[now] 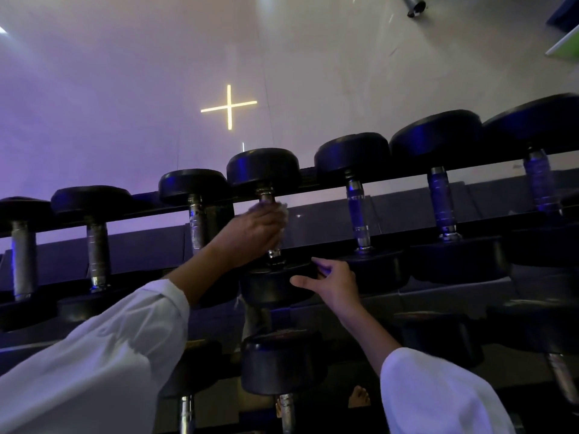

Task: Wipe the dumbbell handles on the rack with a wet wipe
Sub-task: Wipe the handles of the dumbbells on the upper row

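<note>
White sleeve (94, 355); left hand (253, 228) grips crumpled wipe (283, 213) round steel handle (266, 195).

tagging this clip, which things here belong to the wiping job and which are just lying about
In the job: white wet wipe, left hand gripping it, metal handle of black round-headed dumbbell, right hand touching it.
Lying about: silver metal tube, green-edged board.

black dumbbells (354, 155), white wipe (283, 211), white sleeves (109, 355)

A crumpled white wet wipe (284, 216) is pressed around the middle dumbbell handle (273, 249). Other handles (358, 214) are laid side by side across the rack (308, 174).
</note>
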The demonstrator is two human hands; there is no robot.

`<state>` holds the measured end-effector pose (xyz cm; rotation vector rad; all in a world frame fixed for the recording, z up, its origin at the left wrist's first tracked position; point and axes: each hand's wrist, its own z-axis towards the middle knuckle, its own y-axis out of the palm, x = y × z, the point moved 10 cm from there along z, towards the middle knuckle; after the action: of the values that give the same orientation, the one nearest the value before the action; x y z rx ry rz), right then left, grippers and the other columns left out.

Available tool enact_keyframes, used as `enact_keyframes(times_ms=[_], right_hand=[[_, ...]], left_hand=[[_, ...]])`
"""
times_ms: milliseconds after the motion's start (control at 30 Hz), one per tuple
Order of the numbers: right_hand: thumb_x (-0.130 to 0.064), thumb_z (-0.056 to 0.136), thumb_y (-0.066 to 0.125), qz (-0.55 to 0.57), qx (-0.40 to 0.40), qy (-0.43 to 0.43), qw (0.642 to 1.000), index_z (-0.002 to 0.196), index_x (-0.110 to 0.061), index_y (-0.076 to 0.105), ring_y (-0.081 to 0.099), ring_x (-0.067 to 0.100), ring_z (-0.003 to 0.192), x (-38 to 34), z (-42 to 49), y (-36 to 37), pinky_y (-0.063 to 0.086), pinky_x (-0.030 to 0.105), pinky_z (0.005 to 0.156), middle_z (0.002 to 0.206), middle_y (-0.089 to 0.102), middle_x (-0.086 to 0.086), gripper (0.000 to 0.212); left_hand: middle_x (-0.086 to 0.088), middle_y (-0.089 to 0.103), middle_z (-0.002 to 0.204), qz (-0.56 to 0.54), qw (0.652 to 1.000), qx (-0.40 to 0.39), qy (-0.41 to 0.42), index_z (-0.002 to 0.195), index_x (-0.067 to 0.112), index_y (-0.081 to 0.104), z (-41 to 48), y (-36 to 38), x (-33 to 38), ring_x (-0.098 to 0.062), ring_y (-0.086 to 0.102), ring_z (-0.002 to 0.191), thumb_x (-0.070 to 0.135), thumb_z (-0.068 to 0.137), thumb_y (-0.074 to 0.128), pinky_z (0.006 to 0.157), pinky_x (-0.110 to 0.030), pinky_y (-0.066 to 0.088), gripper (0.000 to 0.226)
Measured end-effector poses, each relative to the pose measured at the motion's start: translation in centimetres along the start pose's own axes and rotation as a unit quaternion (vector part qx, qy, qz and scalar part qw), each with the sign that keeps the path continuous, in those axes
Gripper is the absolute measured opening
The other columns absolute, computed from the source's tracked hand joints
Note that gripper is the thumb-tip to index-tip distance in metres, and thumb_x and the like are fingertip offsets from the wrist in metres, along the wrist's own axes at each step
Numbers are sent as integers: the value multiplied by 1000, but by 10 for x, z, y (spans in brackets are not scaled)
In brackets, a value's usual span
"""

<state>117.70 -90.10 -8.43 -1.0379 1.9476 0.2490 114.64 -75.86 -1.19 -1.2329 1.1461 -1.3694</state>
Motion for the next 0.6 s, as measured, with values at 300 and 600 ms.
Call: enact_keyframes(times_ms=[300,600], right_hand=[[-25,58,87,3,-1,4,1000,128,-8,54,53,20,119,3,2,1,43,33,102,128,57,12,79],[-26,58,87,-6,6,2,1000,127,-8,55,54,18,118,1,1,-2,43,29,100,127,58,11,78]], left_hand=[[-6,69,109,14,1000,-1,15,98,7,72,6,7,3,-22,60,113,27,92,42,102,-32,41,36],[-5,63,122,-25,996,72,-34,111,10,67,-4,-5,-2,-23,55,120,28,95,41,102,-33,41,36]])
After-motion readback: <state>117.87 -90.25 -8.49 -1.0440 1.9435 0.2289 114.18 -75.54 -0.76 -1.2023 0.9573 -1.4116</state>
